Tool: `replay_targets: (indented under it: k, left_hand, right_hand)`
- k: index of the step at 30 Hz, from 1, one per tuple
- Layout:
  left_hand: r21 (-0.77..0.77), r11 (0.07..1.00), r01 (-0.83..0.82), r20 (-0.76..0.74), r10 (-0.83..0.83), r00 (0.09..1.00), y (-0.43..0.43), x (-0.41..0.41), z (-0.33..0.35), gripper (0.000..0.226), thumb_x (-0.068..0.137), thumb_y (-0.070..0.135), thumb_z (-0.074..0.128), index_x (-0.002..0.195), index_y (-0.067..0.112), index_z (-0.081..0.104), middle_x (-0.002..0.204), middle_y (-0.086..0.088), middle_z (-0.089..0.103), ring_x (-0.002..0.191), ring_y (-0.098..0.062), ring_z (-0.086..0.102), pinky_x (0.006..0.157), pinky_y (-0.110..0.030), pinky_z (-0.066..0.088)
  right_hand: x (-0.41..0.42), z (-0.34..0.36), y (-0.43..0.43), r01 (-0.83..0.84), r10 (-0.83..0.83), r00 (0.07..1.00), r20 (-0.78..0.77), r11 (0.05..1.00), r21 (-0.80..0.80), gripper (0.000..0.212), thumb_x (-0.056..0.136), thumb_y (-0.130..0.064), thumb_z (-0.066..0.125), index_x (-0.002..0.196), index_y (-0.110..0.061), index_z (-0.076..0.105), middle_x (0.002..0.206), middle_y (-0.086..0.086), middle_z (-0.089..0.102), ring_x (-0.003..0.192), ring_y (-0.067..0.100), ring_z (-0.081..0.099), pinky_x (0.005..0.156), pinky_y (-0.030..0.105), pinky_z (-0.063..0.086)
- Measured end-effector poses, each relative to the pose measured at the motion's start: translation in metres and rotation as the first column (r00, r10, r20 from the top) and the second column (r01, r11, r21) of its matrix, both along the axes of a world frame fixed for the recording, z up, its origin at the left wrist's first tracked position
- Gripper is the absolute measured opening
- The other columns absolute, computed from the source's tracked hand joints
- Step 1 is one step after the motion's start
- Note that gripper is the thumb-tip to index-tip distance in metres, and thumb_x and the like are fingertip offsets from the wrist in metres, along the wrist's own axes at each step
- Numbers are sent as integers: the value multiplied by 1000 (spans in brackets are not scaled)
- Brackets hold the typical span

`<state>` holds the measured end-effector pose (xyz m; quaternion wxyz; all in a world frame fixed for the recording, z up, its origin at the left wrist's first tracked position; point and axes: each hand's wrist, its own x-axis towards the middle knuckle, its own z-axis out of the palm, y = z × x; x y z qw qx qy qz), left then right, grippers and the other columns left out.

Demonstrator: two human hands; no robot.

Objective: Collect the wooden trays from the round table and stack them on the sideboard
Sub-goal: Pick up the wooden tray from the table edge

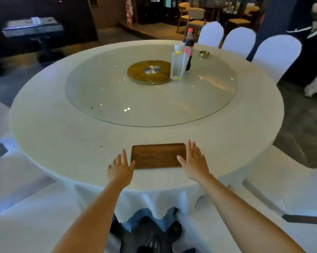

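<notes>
Head view: wooden tray (157, 155) lies flat on the tabletop (62, 136), right btwn our hands. Left hand (119, 169) and right hand (194, 162) are spread, fingers extended, gripping nothing, each w/ thumb at a short edge. We judge it stiff, light; lift by both short edges.

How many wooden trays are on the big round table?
1. The wooden tray lies at the near edge of the round table, between the open left hand and right hand. None other shows.
</notes>
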<state>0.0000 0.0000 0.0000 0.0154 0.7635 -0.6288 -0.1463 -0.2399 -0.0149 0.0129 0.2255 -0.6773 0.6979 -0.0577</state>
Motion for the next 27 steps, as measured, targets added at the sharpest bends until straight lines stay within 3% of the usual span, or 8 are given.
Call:
replay_targets:
  k: [7, 12, 17, 27]
  left_hand:
    - [164, 984, -67, -63, 78, 995, -51, 7, -31, 64, 97, 44, 21, 148, 8, 7, 149, -15, 34, 134, -31, 37, 104, -43, 38]
    - [276, 954, -122, -30, 135, 990, -75, 11, -48, 57, 97, 45, 19, 135, 5, 31, 136, -16, 48, 122, -33, 50, 92, -43, 45]
    - [309, 942, -132, -3, 140, 990, -90, 5, -54, 51, 97, 45, 20, 124, 6, 38, 122, -17, 61, 110, -34, 59, 84, -38, 47]
    - [319, 938, -134, 5, 140, 990, -94, 1, -64, 56, 94, 53, 25, 118, 5, 42, 114, -16, 64, 103, -32, 62, 73, -34, 44]
  right_hand:
    - [7, -38, -44, 135, -132, 991, -37, 987, 83, 66, 97, -43, 27, 150, -12, 2, 154, 14, 21, 137, 32, 30, 107, 42, 35]
    - [7, -54, -66, 163, -148, 982, -121, 978, 131, 63, 98, -41, 25, 149, -8, 8, 147, 15, 33, 131, 32, 37, 100, 40, 40]
    - [9, -68, -75, 198, -180, 975, -132, 969, 147, 56, 98, -39, 27, 144, -7, 22, 135, 16, 43, 119, 33, 48, 90, 40, 47]
    - [17, -71, -82, 413, -453, 888, 77, 861, 296, 52, 98, -38, 30, 135, -1, 30, 135, 20, 44, 118, 37, 51, 92, 42, 44]
